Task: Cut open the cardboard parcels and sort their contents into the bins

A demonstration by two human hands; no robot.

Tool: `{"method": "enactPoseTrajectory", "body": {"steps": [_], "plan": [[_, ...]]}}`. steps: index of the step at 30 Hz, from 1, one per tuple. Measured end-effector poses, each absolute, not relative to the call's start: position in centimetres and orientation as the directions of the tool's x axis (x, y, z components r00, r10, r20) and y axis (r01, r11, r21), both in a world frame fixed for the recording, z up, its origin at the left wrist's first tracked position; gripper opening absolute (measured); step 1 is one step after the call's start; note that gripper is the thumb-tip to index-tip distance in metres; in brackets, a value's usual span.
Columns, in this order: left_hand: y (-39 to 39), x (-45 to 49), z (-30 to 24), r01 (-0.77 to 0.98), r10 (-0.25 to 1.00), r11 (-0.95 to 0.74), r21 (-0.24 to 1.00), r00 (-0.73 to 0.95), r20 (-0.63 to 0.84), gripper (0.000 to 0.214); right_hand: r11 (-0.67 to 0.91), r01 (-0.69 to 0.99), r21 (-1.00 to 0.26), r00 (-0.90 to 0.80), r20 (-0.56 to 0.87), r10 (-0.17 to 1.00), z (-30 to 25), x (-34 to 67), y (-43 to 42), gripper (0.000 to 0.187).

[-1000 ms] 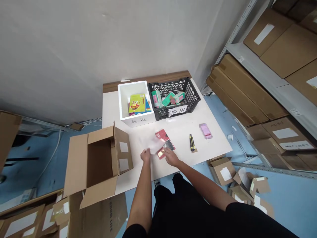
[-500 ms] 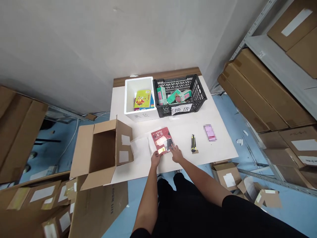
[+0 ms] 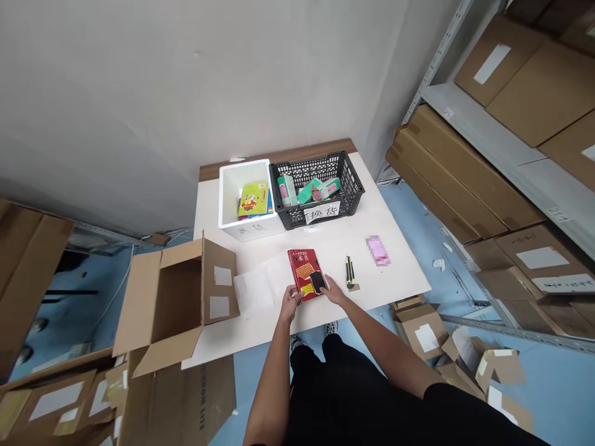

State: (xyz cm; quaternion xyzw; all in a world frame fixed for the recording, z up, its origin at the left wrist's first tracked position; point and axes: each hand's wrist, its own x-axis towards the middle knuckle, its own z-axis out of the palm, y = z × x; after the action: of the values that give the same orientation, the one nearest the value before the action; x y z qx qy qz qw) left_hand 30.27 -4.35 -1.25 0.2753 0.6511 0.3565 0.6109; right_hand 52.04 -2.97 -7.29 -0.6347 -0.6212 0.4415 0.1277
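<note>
Right now, a white table fills the middle of my view, a brown strip along its far edge. On its left side lies a cardboard box, flaps spread, 2 white labels on its right side. At the back, a black crate with green packets inside stands just beside a white foam box holding some books. Thin white sheeting lies between the cardboard box and the red book, which is in front of me, close to the table's near edge. I've got that book in both hands, kept apart: my left hand grips its lower left corner, my right hand its lower right edge. Whether it's raised off the table, I can't tell. Farther right are a pixelated pink item and, nearer my right hand, a black-and-yellow cutter.
</note>
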Motion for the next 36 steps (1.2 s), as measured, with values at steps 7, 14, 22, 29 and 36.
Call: {"method": "enactPoseTrajectory", "body": {"steps": [7,14,22,29,36], "plan": [[-4.1,26.8,6.5,-0.135,0.884,0.455,0.880,0.190,-0.427,0.072,-0.522,-0.097,-0.848,-0.245,-0.488,0.838,0.9,55.6,1.2,0.099],[-1.4,24.6,11.6,-0.119,0.920,0.360,0.925,0.209,-0.331,0.096,-0.392,-0.301,-0.869,-0.437,-0.240,0.867,11.7,56.4,2.6,0.069],[2.2,23.1,15.2,0.236,0.996,0.060,0.970,-0.078,-0.043,0.065,-0.228,-0.313,-0.922,-0.297,-0.133,0.946,16.9,53.2,4.3,0.063],[5.4,26.6,19.5,0.037,0.977,-0.136,0.990,0.169,0.128,0.068,0.118,-0.140,-0.983,-0.197,0.144,0.970,18.9,44.4,5.5,0.052],[6.9,24.0,19.9,-0.097,0.992,-0.123,0.988,-0.038,0.120,0.086,0.265,-0.052,-0.963,-0.259,0.270,0.927,17.9,38.2,6.7,0.062]]}}
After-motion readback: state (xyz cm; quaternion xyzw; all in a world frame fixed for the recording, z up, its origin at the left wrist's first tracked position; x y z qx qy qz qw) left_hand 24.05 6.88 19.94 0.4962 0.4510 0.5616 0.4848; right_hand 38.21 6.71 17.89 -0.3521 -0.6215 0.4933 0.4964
